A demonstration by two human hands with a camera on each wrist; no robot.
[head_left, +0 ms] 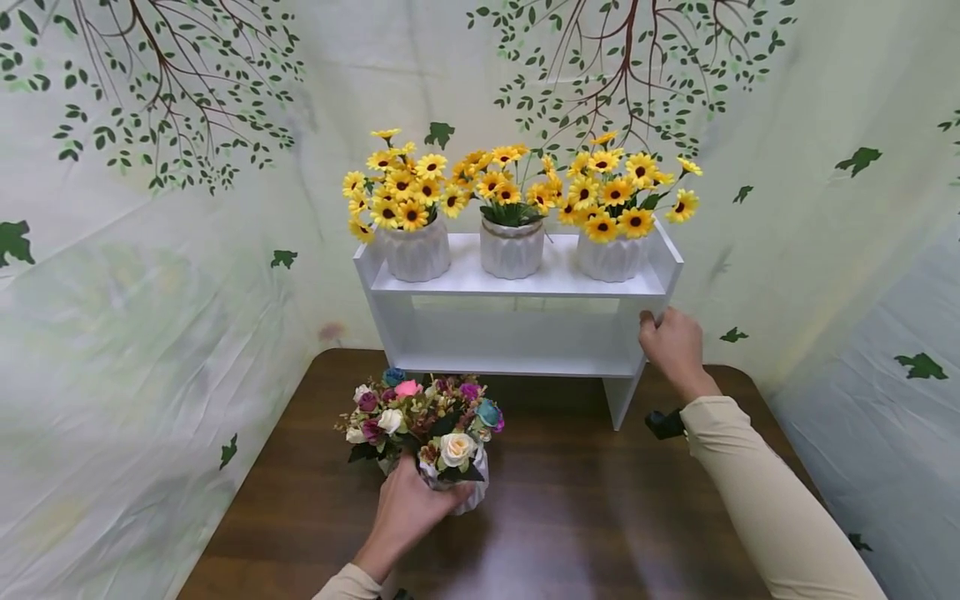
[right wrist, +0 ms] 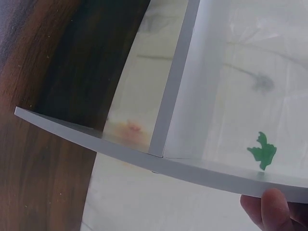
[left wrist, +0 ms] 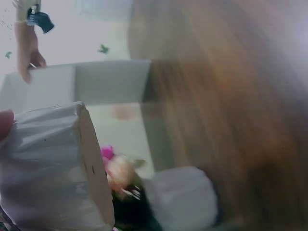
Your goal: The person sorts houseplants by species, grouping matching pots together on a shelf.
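Note:
My left hand (head_left: 411,507) grips a white ribbed flower pot (left wrist: 43,168) filled with artificial roses (head_left: 456,450). The pot is tilted, and its flat underside shows in the left wrist view. A second white pot (left wrist: 185,199) of mixed flowers stands close behind it on the table, mostly hidden by blooms and my hand in the head view. My right hand (head_left: 675,343) holds the right side panel (right wrist: 202,178) of a white two-tier shelf (head_left: 517,367), thumb on the panel's front edge.
Three white pots of yellow sunflowers (head_left: 512,250) stand in a row on the shelf's top tier. The shelf rests at the back of a brown wooden table (head_left: 570,517). Behind it hangs a pale cloth (head_left: 375,75) with printed branches and leaves.

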